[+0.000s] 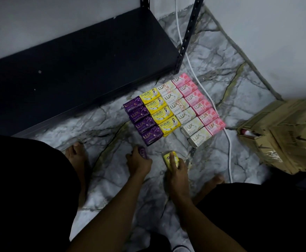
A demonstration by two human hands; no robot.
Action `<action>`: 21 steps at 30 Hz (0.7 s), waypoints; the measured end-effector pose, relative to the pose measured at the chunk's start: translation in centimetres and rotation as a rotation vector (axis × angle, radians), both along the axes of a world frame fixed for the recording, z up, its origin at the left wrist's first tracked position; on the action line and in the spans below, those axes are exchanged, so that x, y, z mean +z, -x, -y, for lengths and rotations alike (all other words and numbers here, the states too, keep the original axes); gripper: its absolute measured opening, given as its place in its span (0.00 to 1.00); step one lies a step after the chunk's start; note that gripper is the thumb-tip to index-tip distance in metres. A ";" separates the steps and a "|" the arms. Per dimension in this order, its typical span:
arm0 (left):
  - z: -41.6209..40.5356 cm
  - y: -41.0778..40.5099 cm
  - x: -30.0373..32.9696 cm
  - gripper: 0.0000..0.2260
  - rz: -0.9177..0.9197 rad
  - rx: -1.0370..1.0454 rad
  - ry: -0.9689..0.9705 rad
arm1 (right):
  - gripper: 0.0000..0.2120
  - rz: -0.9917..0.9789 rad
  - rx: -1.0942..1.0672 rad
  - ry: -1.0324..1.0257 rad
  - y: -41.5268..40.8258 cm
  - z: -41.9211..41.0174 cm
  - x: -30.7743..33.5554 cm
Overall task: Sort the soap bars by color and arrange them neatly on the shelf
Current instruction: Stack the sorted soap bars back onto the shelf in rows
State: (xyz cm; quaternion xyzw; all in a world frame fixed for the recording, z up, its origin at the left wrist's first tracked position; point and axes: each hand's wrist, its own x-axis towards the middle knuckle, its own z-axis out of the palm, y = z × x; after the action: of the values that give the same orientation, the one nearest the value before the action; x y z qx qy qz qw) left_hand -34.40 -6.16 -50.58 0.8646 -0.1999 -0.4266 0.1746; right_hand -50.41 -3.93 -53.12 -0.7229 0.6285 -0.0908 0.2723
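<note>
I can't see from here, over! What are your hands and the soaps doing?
Left hand grips purple bar; right hand grips yellow bar. Sorted rows on floor. Shelf bare. Nothing in the way.

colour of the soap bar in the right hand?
Yellow soap bar, gripped by the right hand; head view.

Glossy soap wrappers [174, 108], matt metal shelf [79, 57], polished marble floor [226, 91].
</note>
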 end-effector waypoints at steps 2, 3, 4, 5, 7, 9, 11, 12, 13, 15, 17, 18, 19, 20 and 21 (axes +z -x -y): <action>-0.2 -0.1 -0.3 0.31 0.048 -0.112 -0.011 | 0.41 -0.016 0.004 0.029 -0.1 0.0 -0.2; -0.3 0.0 -0.5 0.31 0.081 -0.147 -0.018 | 0.41 -0.024 0.008 0.038 -0.2 0.1 -0.3; -0.3 0.3 -0.5 0.32 0.112 -0.167 -0.029 | 0.40 -0.031 0.010 0.044 -0.1 0.1 -0.5; -0.3 0.6 -0.5 0.33 0.147 -0.182 -0.040 | 0.40 -0.041 0.012 0.049 -0.2 0.2 -0.5; 0.0 0.9 -0.8 0.32 0.239 -0.238 -0.051 | 0.40 -0.062 0.034 0.044 -0.4 0.4 -0.6; 0.6 0.7 -0.9 0.28 0.337 -0.325 -0.052 | 0.42 -0.106 0.067 0.046 -0.7 0.8 -0.8; 0.9 0.3 -1.0 0.26 0.369 -0.359 -0.047 | 0.43 -0.139 0.083 0.033 -1.1 1.4 -0.9; 0.8 0.1 -1.1 0.27 0.363 -0.358 -0.041 | 0.43 -0.136 0.084 0.026 -1.2 1.7 -1.0; 0.4 -0.1 -1.1 0.30 0.350 -0.337 -0.020 | 0.43 -0.132 0.081 0.014 -1.4 1.9 -0.8; -0.6 -0.5 -1.4 0.35 0.295 -0.237 0.050 | 0.42 -0.120 0.079 -0.005 -1.6 2.2 -0.6; -1.6 -0.7 -1.4 0.35 0.195 -0.052 0.124 | 0.40 -0.080 0.081 -0.029 -1.7 2.5 -0.6; -2.0 -0.8 -1.5 0.33 0.173 0.004 0.133 | 0.39 -0.064 0.094 -0.037 -1.7 2.5 -0.8; -2.3 -1.0 -1.5 0.32 0.170 0.018 0.134 | 0.38 -0.052 0.106 -0.058 -1.9 2.5 -0.5; -2.6 -1.3 -1.5 0.30 0.171 0.003 0.131 | 0.38 -0.029 0.124 -0.068 -2.0 2.4 -0.5; -2.8 -1.7 -1.6 0.29 0.171 -0.013 0.138 | 0.37 -0.001 0.132 -0.092 -2.2 2.2 -0.3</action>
State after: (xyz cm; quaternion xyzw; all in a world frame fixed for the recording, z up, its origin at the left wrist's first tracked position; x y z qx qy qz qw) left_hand -32.68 -3.31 -52.16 0.8824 -0.2485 -0.3378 0.2134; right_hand -48.22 -6.14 -53.40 -0.7497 0.5829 -0.0433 0.3104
